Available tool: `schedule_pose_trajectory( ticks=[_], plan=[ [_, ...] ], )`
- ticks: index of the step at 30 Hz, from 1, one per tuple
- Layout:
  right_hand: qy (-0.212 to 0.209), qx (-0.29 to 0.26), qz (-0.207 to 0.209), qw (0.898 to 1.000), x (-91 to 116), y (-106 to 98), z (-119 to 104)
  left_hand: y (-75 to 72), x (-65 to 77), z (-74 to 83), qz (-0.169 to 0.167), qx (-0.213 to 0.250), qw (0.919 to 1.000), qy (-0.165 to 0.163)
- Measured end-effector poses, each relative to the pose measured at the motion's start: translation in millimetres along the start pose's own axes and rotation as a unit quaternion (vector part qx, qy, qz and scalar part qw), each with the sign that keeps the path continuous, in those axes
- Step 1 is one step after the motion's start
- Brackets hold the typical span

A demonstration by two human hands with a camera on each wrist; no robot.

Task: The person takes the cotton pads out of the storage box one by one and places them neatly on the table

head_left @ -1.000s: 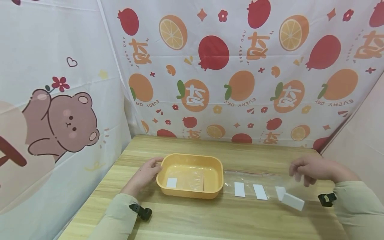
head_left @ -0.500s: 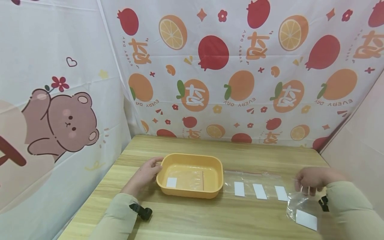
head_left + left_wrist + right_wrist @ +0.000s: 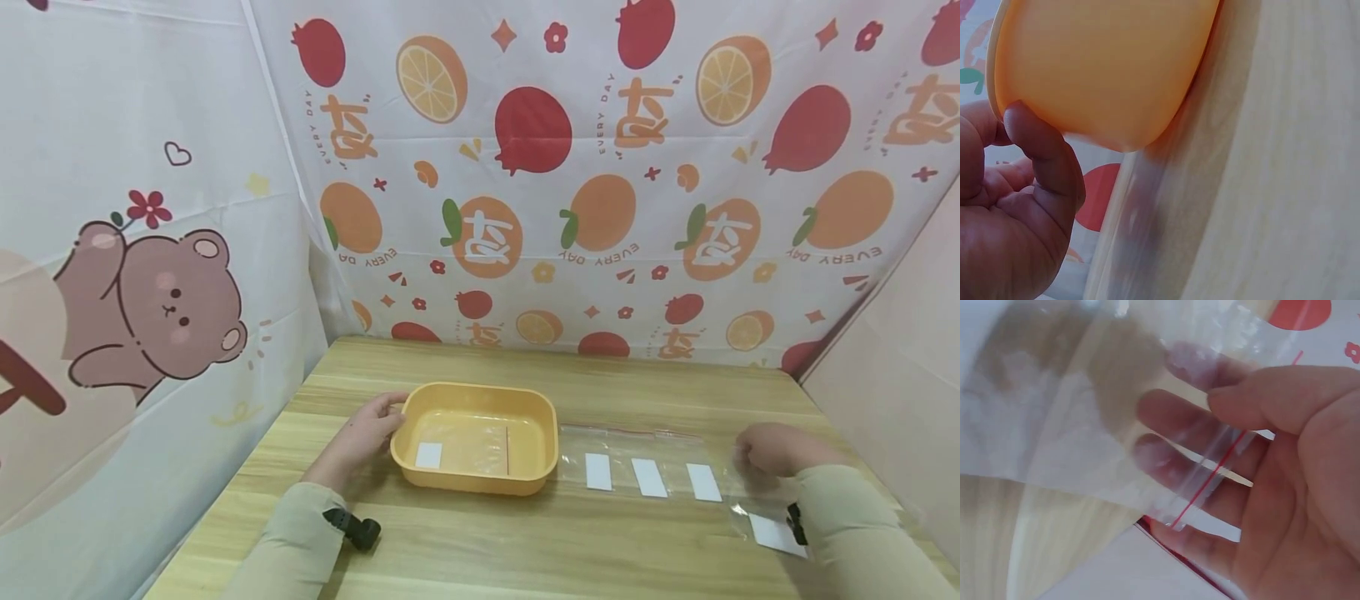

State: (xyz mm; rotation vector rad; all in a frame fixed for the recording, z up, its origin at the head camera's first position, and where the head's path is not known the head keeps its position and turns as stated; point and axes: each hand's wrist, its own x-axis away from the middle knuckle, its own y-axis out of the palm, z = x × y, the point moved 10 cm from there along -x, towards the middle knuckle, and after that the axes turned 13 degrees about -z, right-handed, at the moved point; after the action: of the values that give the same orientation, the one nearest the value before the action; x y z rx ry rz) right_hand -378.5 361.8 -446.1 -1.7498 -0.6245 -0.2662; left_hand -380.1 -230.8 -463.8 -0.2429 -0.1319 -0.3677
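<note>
My left hand (image 3: pixel 367 432) grips the left end of a yellow plastic basin (image 3: pixel 480 483); in the left wrist view the thumb and fingers pinch its rim. A clear zip-lock bag (image 3: pixel 468 450) with a white label lies flat inside the basin. At the right, my right hand (image 3: pixel 783 450) pinches another clear zip-lock bag (image 3: pixel 1072 394) near its red zip line, the thumb against the index finger and the other fingers spread behind the film. This bag's white label (image 3: pixel 777 534) hangs toward the front, partly covered by the right wrist.
To the right of the basin, three clear zip-lock bags with white labels (image 3: pixel 649 477) lie overlapping in a row on the wooden table (image 3: pixel 525 550). A fruit-print curtain (image 3: pixel 532 250) hangs at the back edge, and a bear-print cloth (image 3: pixel 180 308) hangs on the left.
The right hand has lowered and moved toward the right front with its bag, away from the row. The left hand and basin have stayed put.
</note>
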Motion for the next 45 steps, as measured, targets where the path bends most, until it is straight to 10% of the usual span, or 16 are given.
schedule_pose_trajectory(
  ticks=[45],
  plan=[
    [-0.026, 0.097, 0.092, 0.991, -23, -8, -6, 2.3, 0.9, 3.2, 0.004, 0.010, 0.9998, 0.017]
  ],
)
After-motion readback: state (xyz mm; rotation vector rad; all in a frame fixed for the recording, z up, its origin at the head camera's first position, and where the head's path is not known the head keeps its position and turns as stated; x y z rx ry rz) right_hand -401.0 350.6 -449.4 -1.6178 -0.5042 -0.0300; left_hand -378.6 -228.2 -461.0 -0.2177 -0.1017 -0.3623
